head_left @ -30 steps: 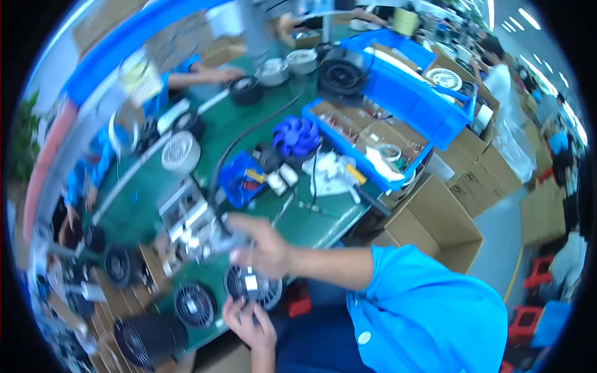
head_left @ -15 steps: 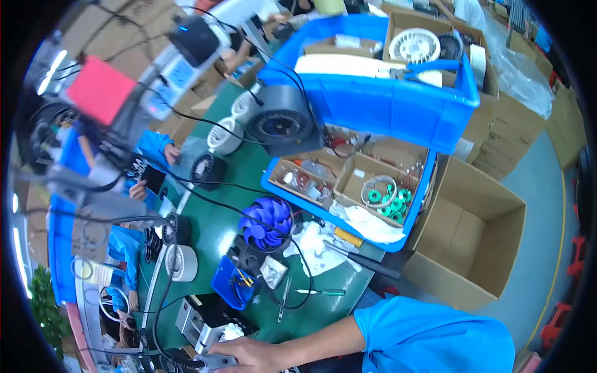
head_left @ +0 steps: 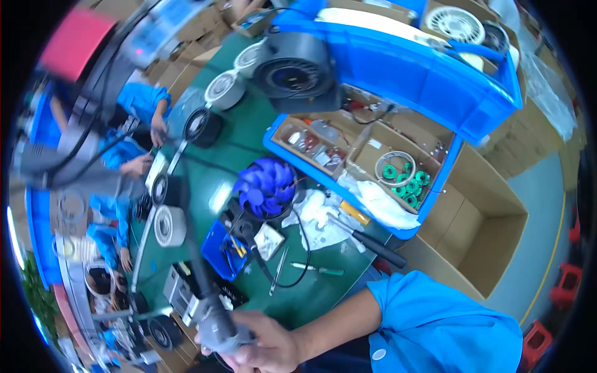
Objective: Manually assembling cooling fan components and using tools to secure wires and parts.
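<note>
My right hand is closed around a grey corded handheld tool at the bottom of the view; its exact kind is too blurred to tell. Just beyond the tool stands a black and silver box-shaped device. Farther along the green table lie a blue tray with small yellow-handled tools, slim metal tweezers and a green-handled screwdriver. Behind them sits a purple fan wheel. My left hand is out of view.
A blue bin stands at the back above a tray of green coils. An open cardboard box is at the right. White fans line the left, where co-workers' hands work. A black-handled tool lies near the table edge.
My right hand has risen and moved slightly right with the grey tool, which now shows more fully. The whole view has shifted as my head moved.
</note>
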Tool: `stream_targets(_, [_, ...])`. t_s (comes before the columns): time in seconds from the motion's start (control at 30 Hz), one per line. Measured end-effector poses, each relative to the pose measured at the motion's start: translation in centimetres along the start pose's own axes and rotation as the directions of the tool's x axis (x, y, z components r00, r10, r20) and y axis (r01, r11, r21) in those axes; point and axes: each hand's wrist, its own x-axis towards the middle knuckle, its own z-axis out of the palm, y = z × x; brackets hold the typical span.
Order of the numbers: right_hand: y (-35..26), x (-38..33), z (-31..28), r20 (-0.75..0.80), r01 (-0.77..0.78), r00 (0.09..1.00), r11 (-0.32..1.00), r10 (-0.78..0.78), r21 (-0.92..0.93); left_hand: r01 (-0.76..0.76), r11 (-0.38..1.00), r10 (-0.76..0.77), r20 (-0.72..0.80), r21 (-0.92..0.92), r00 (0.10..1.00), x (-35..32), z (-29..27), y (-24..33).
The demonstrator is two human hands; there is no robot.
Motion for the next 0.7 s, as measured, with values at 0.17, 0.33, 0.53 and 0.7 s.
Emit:
stream_targets(0.17, [-3.6,0.0,-0.7,0.097,0.106,0.993,0.919,-0.074,-0.38,0.051,0.997,-0.056,-0.083,-0.061,0.995,0.7,1.3,2.3])
stream_targets(0.33, [-1.2,1.4,-1.9,0.032,0.279,0.957,0.89,-0.287,-0.362,0.096,0.995,-0.1,-0.159,-0.032,0.982,-1.5,-1.6,0.5])
stream_targets(0.53, [6.4,7.0,-3.1,-0.117,-0.006,0.982,0.59,-0.15,-0.807,0.188,0.981,-0.192,-0.326,-0.043,0.926,-2.6,-4.9,-4.6])
stream_targets(0.7, [11.0,12.1,-4.5,-0.101,-0.039,0.984,0.377,-0.146,-0.925,0.2,0.977,-0.215,-0.353,-0.08,0.911,2.8,-6.9,-9.7])
